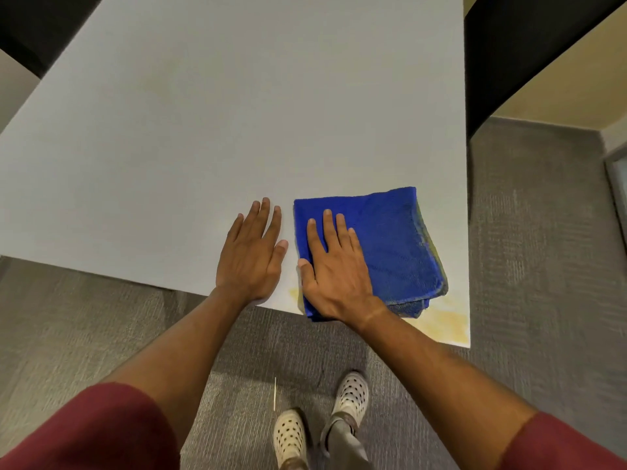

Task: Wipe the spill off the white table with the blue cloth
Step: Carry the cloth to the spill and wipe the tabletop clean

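Note:
A folded blue cloth (390, 239) lies near the front right corner of the white table (203, 130). My right hand (334, 273) rests flat on the cloth's left part, fingers spread, pressing it down. A pale yellow spill (441, 320) shows on the table at the corner, just in front and to the right of the cloth, with a small patch (294, 295) left of it. My left hand (252, 256) lies flat on the bare table beside the cloth, holding nothing.
Grey carpet (543, 266) surrounds the table. My feet in white perforated shoes (351, 393) stand in front of the table edge. Dark furniture (509, 62) stands at the back right and another dark piece (30, 25) at the back left.

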Demonstrator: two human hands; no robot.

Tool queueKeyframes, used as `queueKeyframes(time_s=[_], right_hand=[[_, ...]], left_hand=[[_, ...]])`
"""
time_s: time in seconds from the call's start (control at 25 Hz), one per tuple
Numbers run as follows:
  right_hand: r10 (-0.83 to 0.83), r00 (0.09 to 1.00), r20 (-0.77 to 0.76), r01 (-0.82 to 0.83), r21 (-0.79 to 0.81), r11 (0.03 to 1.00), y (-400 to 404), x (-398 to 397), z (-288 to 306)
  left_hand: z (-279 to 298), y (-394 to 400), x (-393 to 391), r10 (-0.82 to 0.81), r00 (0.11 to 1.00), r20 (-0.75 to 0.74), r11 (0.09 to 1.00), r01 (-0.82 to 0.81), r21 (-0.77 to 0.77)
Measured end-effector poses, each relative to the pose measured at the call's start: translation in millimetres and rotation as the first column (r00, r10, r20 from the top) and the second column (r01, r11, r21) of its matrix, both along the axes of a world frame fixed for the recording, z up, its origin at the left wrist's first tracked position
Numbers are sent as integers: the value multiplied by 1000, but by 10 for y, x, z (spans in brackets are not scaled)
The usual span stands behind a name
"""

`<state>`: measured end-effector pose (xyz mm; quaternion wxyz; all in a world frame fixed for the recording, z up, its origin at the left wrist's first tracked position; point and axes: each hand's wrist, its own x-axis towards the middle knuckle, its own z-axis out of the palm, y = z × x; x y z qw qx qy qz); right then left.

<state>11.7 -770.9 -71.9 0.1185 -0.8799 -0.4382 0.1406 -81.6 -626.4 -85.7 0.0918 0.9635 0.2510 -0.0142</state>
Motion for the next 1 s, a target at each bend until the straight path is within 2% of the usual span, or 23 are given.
queueKeyframes(time_s=[0.12, 0.24, 0.36, 0.48, 0.84, 1.0], right_hand=[[17, 999, 32, -17, 14, 1000, -3, -192, -46], [-35, 991, 131, 34, 7, 999, -32, -472, -120], [-82, 983, 164, 81, 9, 997, -49, -666, -155], [-104, 978, 180, 102, 23, 995, -76, -686, -154], [-291, 917, 271, 301, 8, 954, -672, -444, -183], [-361, 895, 261, 372, 11, 928, -457, -539, -186]], left_hand=[[-19, 26, 5, -14, 1000, 18, 1000, 14, 0], [-29, 33, -18, -24, 999, 31, 1000, 24, -2], [-36, 22, -19, -21, 999, 48, 999, 22, -25], [-23, -1, -54, -21, 999, 42, 1000, 22, -20], [36, -196, -259, -43, 998, -38, 999, 43, -7], [1, -196, -233, -31, 999, -28, 999, 32, 16]])
